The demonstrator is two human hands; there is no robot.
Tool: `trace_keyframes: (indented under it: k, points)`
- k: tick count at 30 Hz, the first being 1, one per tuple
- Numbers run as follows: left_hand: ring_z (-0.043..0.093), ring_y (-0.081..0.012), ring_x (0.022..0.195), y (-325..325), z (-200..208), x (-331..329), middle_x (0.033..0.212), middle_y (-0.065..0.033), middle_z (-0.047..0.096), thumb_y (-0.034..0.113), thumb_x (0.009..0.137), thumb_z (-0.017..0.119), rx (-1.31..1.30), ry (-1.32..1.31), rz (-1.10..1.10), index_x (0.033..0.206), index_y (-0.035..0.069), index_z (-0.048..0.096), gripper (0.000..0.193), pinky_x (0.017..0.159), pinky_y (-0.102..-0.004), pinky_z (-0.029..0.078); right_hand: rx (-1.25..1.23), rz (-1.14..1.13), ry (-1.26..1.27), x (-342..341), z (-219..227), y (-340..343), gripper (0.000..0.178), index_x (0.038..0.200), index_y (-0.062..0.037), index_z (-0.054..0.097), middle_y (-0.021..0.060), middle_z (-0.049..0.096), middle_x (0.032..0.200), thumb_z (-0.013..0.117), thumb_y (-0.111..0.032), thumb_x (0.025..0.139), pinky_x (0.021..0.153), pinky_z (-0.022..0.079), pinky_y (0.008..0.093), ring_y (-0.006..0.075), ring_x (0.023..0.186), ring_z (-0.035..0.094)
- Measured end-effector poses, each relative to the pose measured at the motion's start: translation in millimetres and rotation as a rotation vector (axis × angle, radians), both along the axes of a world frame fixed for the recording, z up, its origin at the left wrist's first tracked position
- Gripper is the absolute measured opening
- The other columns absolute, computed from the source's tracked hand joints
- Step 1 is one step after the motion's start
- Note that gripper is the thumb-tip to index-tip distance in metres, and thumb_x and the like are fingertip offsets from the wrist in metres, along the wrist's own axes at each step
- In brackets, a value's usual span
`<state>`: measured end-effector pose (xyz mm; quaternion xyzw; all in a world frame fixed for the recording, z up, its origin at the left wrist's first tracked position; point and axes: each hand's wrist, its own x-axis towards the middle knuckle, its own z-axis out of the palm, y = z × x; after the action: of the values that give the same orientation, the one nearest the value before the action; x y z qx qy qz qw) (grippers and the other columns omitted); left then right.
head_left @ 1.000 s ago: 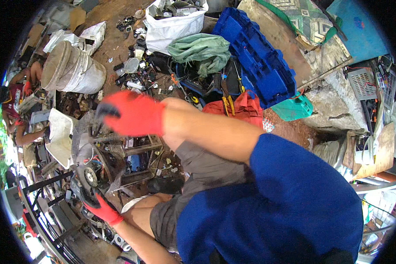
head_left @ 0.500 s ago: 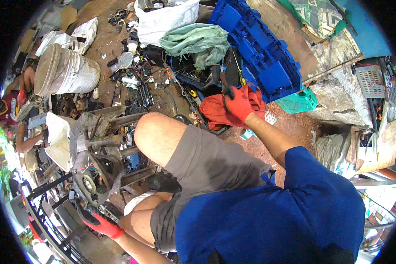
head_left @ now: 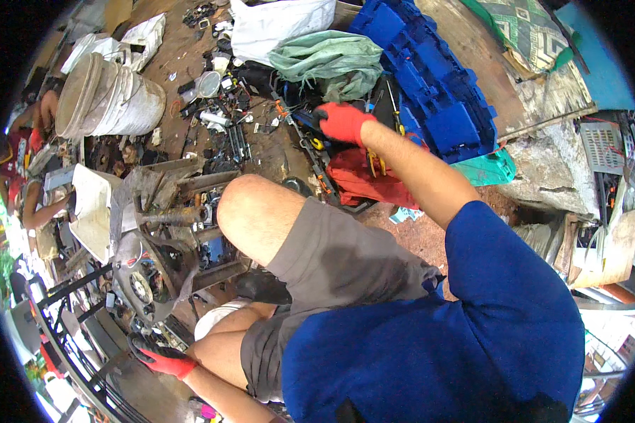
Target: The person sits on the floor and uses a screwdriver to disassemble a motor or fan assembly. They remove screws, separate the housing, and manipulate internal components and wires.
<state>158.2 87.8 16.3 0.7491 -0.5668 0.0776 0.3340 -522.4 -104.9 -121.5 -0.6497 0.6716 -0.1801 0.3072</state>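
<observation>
My right hand [head_left: 343,123], in a red and black glove, is over a black tool crate [head_left: 310,151] with its fingers curled down. What they grip, if anything, is hidden. Just below it, a red cloth or bag [head_left: 374,180] hangs at the crate's near side, with a yellow-handled tool [head_left: 372,162] against it. A long screwdriver [head_left: 394,106] leans at the crate's far right. My left hand [head_left: 164,358], gloved alike, has its fingers stretched out near the black metal rack [head_left: 85,345] at the lower left. I see nothing in it.
Beyond the crate lie a green sack [head_left: 328,60], a white sack [head_left: 282,28] and a blue plastic crate [head_left: 430,84]. Scattered small parts [head_left: 222,113] cover the ground. A dirty white bucket [head_left: 113,99] lies on the left, near another person's arm [head_left: 42,208].
My right hand has left the red cloth and moved up and left over the crate. The yellow-handled tool by the cloth now shows. My left hand stays nearly in place.
</observation>
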Motion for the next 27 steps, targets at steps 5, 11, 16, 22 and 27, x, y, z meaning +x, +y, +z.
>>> trace_keyframes:
  k: [5,11,16,22,27]
  points:
    - [0.049,-0.0341,0.128,12,-5,7,0.145,-0.0219,0.044,0.019,0.093,0.059,0.082,-0.594,0.057,0.146,0.003,0.038,0.059,0.107,-0.0399,0.041,0.305,-0.042,0.194,48,-67,55,0.045,0.122,-0.0049,0.059,0.0238,0.059,0.128,0.049,-0.023,0.082,0.102,0.044,0.0437,0.0361,0.119,0.058]
    - [0.054,-0.0299,0.121,4,-4,-4,0.135,-0.0184,0.054,0.026,0.101,0.049,-0.058,0.178,0.013,0.135,-0.002,0.051,0.044,0.104,-0.0416,0.042,0.362,0.258,0.555,52,-65,87,0.044,0.121,-0.0090,0.060,0.0182,0.059,0.125,0.054,-0.032,0.085,0.098,0.045,0.0470,0.0348,0.116,0.056]
    - [0.058,-0.0284,0.118,-12,14,-54,0.137,-0.0179,0.055,0.017,0.100,0.049,-0.136,0.495,0.046,0.137,-0.003,0.048,0.042,0.101,-0.0387,0.047,0.262,0.356,0.632,38,-36,103,0.048,0.116,-0.0112,0.063,0.0167,0.058,0.120,0.067,-0.043,0.080,0.097,0.042,0.0505,0.0361,0.116,0.052]
    - [0.058,-0.0258,0.119,-13,20,-64,0.138,-0.0173,0.054,0.018,0.101,0.047,-0.114,0.473,0.044,0.137,-0.004,0.049,0.041,0.102,-0.0382,0.046,-0.052,0.310,0.521,19,-51,128,0.038,0.112,-0.0126,0.062,0.0167,0.060,0.111,0.066,-0.032,0.080,0.092,0.043,0.0483,0.0371,0.110,0.054]
    - [0.058,-0.0264,0.120,-4,8,-31,0.141,-0.0184,0.051,0.016,0.100,0.049,-0.065,0.348,0.014,0.137,-0.005,0.047,0.043,0.103,-0.0382,0.045,-0.162,0.317,0.453,9,-37,144,0.029,0.111,-0.0138,0.062,0.0157,0.059,0.111,0.061,-0.025,0.084,0.092,0.043,0.0472,0.0357,0.106,0.055]
